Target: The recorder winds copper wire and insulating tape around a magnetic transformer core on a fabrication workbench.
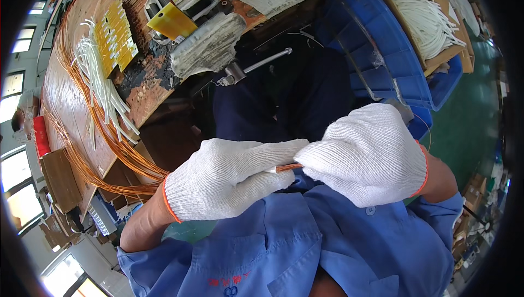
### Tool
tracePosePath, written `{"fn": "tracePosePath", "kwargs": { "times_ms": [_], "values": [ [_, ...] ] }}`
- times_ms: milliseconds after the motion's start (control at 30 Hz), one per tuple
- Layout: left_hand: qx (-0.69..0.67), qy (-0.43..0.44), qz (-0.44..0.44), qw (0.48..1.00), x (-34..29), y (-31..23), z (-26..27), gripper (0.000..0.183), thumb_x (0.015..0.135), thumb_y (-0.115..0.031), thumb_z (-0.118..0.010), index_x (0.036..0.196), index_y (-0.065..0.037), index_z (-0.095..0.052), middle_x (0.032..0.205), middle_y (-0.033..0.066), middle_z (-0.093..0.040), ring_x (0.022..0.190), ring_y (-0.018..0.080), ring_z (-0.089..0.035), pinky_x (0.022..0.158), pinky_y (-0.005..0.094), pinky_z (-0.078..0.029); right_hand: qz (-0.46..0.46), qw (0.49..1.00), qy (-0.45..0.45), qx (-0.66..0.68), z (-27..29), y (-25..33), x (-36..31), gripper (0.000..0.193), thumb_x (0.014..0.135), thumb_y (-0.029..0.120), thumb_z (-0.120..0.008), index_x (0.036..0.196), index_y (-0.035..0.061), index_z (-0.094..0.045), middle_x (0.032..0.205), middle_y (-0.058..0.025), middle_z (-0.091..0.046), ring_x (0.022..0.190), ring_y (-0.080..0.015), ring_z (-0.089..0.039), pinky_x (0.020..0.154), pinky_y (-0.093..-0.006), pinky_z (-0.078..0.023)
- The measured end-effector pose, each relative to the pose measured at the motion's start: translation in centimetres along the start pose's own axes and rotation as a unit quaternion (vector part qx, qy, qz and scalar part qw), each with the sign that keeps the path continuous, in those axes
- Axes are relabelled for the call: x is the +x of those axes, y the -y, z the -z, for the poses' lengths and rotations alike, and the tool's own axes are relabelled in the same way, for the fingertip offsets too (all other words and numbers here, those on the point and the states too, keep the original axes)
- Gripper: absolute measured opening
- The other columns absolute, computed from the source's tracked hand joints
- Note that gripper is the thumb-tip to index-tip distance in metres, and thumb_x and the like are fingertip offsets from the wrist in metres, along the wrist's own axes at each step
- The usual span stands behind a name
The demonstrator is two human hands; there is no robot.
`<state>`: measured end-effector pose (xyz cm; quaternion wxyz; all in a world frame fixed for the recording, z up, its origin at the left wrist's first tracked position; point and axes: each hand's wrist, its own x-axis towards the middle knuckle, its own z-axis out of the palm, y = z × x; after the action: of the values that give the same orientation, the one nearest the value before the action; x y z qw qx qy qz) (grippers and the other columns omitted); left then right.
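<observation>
Both my hands wear white knitted gloves with orange cuffs and meet in front of my chest. A short stretch of copper wire bundle (288, 167) shows between them. At its left end a bit of white sleeve (272, 170) sticks out from the fingers of my left hand (221, 180), which is closed on the bundle. My right hand (365, 155) pinches the bundle's other end. Most of what lies inside the gloves is hidden. Long copper wires (109, 150) sweep down from the bench and pass behind my left wrist.
On the worn wooden bench (82, 117) lie white sleeves (98, 79) and a yellow sheet with cutouts (115, 38). A bench vise (207, 43) at the edge has its handle (267, 61) pointing toward me. To the right, a cardboard box of white sleeves (423, 21) rests on blue bins (376, 73).
</observation>
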<state>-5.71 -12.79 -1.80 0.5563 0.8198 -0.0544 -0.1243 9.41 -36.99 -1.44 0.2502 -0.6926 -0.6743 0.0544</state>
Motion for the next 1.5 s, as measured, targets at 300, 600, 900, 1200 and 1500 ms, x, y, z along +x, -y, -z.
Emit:
{"fn": "tracePosePath", "kwargs": {
  "times_ms": [300, 600, 900, 1200, 1500],
  "values": [
    [0.004, 0.009, -0.005, 1.000, -0.1, 0.2, 0.0, 0.048, 0.101, -0.022, -0.084, 0.146, -0.007, -0.074, 0.106, 0.0204, -0.083, 0.092, 0.0353, -0.084, 0.081, 0.0390, -0.066, 0.000, 0.996, 0.090, -0.013, 1.2, 0.1, 0.8, 0.025, 0.085, 0.024, -0.087, 0.109, 0.0194, -0.083, 0.078, -0.0008, -0.069, 0.063, -0.0199, -0.068, 0.057, -0.0374, -0.053],
    [0.001, 0.004, -0.031, 1.000, -0.4, 0.8, -0.2, 0.046, 0.099, -0.021, -0.085, 0.143, -0.008, -0.076, 0.101, 0.0198, -0.082, 0.087, 0.0367, -0.082, 0.077, 0.0391, -0.065, 0.028, 0.999, 0.021, 0.027, 0.5, -0.6, 0.4, 0.024, 0.085, 0.024, -0.086, 0.108, 0.0185, -0.082, 0.072, 0.0001, -0.065, 0.059, -0.0193, -0.065, 0.054, -0.0361, -0.049],
    [0.223, 0.011, -0.006, 0.975, 0.5, -1.2, -0.5, 0.035, 0.104, -0.024, -0.076, 0.137, -0.013, -0.071, 0.076, 0.0103, -0.071, 0.067, 0.0321, -0.076, 0.060, 0.0432, -0.062, 0.021, 0.999, 0.031, -0.031, 0.6, 0.7, 1.3, 0.017, 0.086, 0.020, -0.083, 0.100, 0.0122, -0.076, 0.067, 0.0006, -0.056, 0.056, -0.0172, -0.061, 0.052, -0.0343, -0.047],
    [0.290, 0.108, 0.063, 0.949, 0.6, -2.0, -0.4, 0.011, 0.101, -0.012, -0.069, 0.108, -0.004, -0.065, 0.079, 0.0126, -0.072, 0.069, 0.0351, -0.077, 0.059, 0.0459, -0.062, -0.077, 0.989, 0.040, 0.120, -3.6, 0.4, 0.5, 0.068, 0.091, 0.027, -0.089, 0.147, 0.0004, -0.062, 0.081, -0.0092, -0.073, 0.062, -0.0244, -0.075, 0.054, -0.0352, -0.058],
    [0.413, 0.075, 0.055, 0.906, -0.9, 4.5, 0.8, 0.020, 0.107, -0.030, -0.067, 0.101, -0.011, -0.065, 0.076, 0.0078, -0.071, 0.067, 0.0313, -0.075, 0.053, 0.0475, -0.057, -0.244, 0.900, 0.126, 0.339, -5.1, -1.9, -1.9, 0.020, 0.101, 0.016, -0.078, 0.114, 0.0007, -0.077, 0.080, -0.0154, -0.077, 0.073, -0.0262, -0.080, 0.068, -0.0379, -0.062]
  ]
}}
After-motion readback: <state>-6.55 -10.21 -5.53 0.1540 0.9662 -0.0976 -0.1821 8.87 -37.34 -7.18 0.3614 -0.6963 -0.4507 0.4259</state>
